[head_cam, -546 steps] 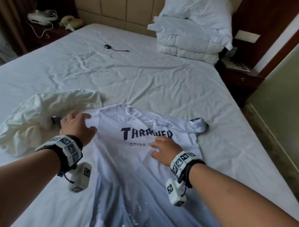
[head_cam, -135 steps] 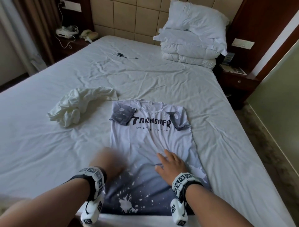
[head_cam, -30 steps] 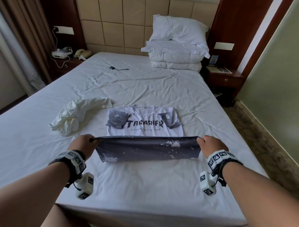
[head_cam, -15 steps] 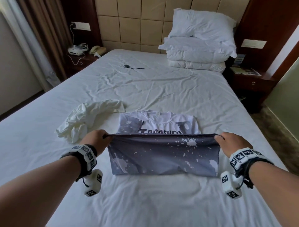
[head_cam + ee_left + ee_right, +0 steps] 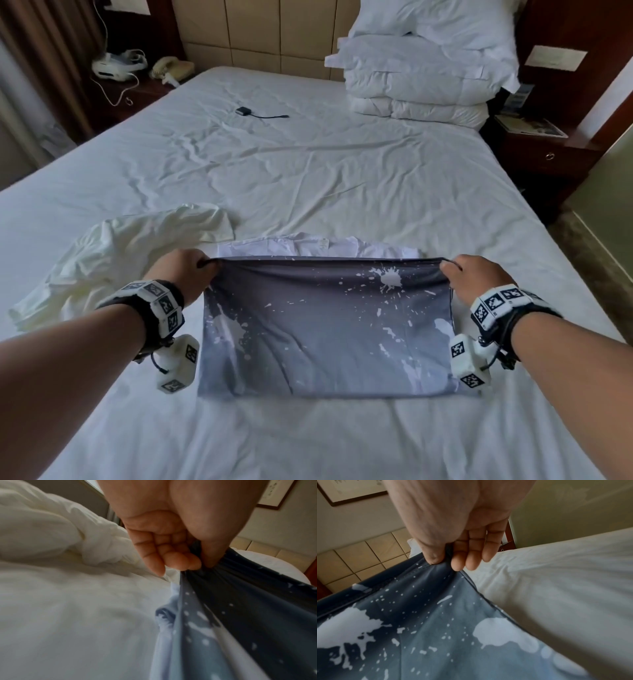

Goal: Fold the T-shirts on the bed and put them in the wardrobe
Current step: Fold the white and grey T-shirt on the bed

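A white and grey splatter T-shirt [image 5: 325, 325] lies on the bed [image 5: 308, 164], its dark lower half folded up over the chest print. Only the white collar [image 5: 318, 245] shows beyond the fold. My left hand [image 5: 186, 274] pinches the hem's left corner [image 5: 205, 566], and my right hand [image 5: 476, 274] pinches the hem's right corner [image 5: 448, 559]. Both corners are held just above the shirt's upper part. A crumpled cream T-shirt [image 5: 113, 253] lies to the left, close to my left hand.
Stacked white pillows [image 5: 424, 61] sit at the bed's far right. A small black device with a cable [image 5: 253, 112] lies on the sheet farther up. Nightstands stand at the left [image 5: 137, 85] and right [image 5: 541, 147] of the bed. No wardrobe is in view.
Both hands have carried the dark hem farther up over the shirt, so the chest print is now covered and only the collar shows.
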A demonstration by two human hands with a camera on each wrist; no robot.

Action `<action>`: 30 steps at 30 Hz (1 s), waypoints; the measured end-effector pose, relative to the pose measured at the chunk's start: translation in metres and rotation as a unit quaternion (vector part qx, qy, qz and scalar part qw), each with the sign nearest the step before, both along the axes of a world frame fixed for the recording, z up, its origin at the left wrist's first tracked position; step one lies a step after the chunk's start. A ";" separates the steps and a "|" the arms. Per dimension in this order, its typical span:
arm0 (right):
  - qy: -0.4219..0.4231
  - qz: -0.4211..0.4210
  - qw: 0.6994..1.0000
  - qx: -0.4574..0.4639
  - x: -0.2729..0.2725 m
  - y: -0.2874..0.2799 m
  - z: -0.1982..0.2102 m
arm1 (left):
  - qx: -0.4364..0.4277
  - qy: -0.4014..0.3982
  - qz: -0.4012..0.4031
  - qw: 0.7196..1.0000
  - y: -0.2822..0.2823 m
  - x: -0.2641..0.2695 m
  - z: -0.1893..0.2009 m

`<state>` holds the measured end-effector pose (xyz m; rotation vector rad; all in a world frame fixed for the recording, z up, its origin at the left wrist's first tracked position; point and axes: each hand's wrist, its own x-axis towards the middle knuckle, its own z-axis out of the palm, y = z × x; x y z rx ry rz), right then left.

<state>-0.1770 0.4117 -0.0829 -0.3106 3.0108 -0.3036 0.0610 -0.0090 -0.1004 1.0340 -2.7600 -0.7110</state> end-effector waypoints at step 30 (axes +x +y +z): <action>-0.216 -0.119 0.948 -0.202 -0.150 -0.059 -0.093 | 0.221 -0.005 0.031 0.975 -0.074 -0.096 -0.036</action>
